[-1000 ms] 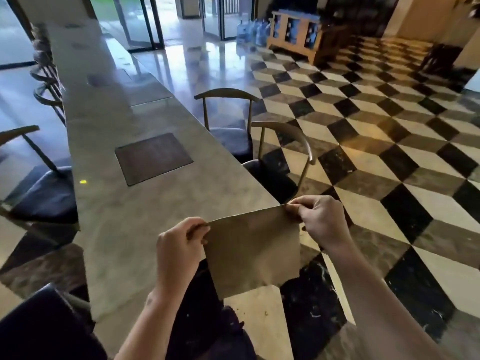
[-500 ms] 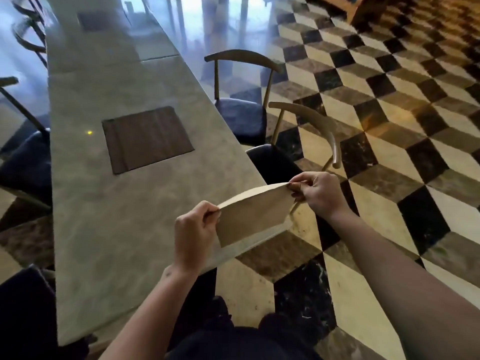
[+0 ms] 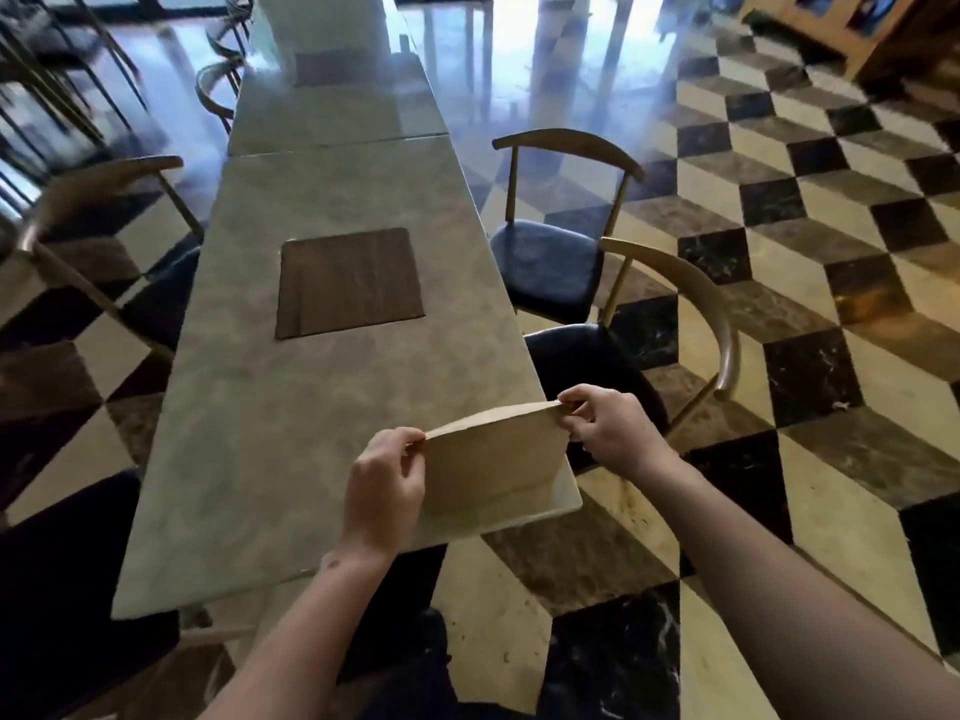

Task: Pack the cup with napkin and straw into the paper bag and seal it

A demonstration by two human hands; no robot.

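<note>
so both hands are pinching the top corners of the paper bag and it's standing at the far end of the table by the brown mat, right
Not quite. In the head view the left hand and right hand do pinch the top corners of the paper bag, but it stands at the near right corner of the table, well short of the brown mat.

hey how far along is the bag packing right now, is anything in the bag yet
Done: nothing shows as packed. No cup, napkin or straw is in view, and the paper bag looks flat. In hand: the left hand and right hand each pinch a top corner of the bag, holding it upright at the near corner of the table; its bottom edge seems to reach the tabletop. Left: opening the bag, loading all three items, and sealing it.
</note>
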